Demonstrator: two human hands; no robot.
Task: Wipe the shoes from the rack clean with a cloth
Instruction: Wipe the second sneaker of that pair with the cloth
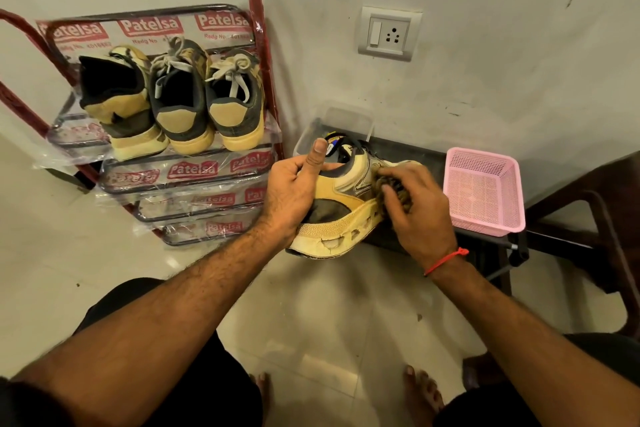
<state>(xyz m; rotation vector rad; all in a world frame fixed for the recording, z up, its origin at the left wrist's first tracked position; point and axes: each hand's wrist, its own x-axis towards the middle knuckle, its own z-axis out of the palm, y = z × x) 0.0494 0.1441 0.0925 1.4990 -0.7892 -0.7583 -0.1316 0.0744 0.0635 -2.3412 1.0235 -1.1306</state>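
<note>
The left hand (294,191) had the worn yellow-and-cream sneaker with the cracked sole (341,215) by its heel end, fingers wrapped under and behind the heel, thumb sticking straight up beside the collar. The shoe was held in the air, tipped on its side over the pale tiled floor (311,315), just in front of the dark low bench (408,152). Its long axis ran from the heel in the left hand, near the viewer, up and away to the right, toe toward the pink perforated plastic basket (485,191).

And there was the right hand (415,208), curled over a bunched dark brownish cloth (394,189), pressing it against the shoe's side at about mid-length. So the wiping hand sat toward the toe, the holding hand at the heel. The heel quarter, under the left fingers, was the part the cloth could least reach, I judged, unless the shoe got turned.

Three more tan-and-grey sneakers (173,104) waited on the top shelf of the red metal rack in printed plastic wrap (258,45), well off to the left. Plenty left to do, by the look of it.
</note>
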